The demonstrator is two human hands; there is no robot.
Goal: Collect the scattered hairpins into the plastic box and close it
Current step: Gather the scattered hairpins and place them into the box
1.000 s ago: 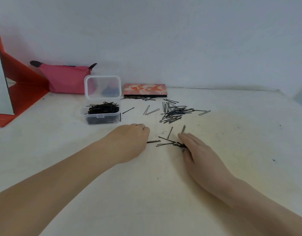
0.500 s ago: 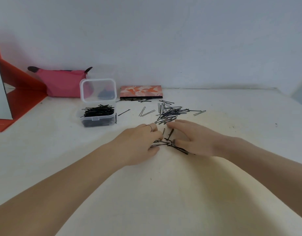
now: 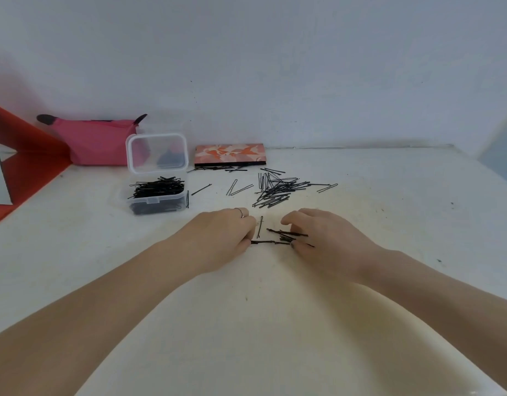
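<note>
A clear plastic box (image 3: 153, 200) stands open at the left, heaped with black hairpins, its lid (image 3: 157, 152) upright behind it. A big pile of loose hairpins (image 3: 278, 190) lies on the white table (image 3: 389, 224) beyond my hands. My left hand (image 3: 223, 238) rests on the table with curled fingers, pinching the end of one hairpin (image 3: 262, 242). My right hand (image 3: 329, 238) curls over a small bunch of hairpins (image 3: 288, 235), thumb and fingers gathered round them. One single hairpin (image 3: 259, 227) lies between the two hands.
A pink pouch (image 3: 95, 141) and a red folding mirror stand (image 3: 23, 164) sit at the back left by the wall. A flat orange-patterned case (image 3: 229, 154) lies behind the pile, with more hairpins (image 3: 218, 168) along its front. Stray hairpins (image 3: 235, 188) lie between box and pile.
My right hand has turned and drawn in, its fingers curling over the small bunch. My left hand has slid right to meet it, and the near pins are now drawn together.
</note>
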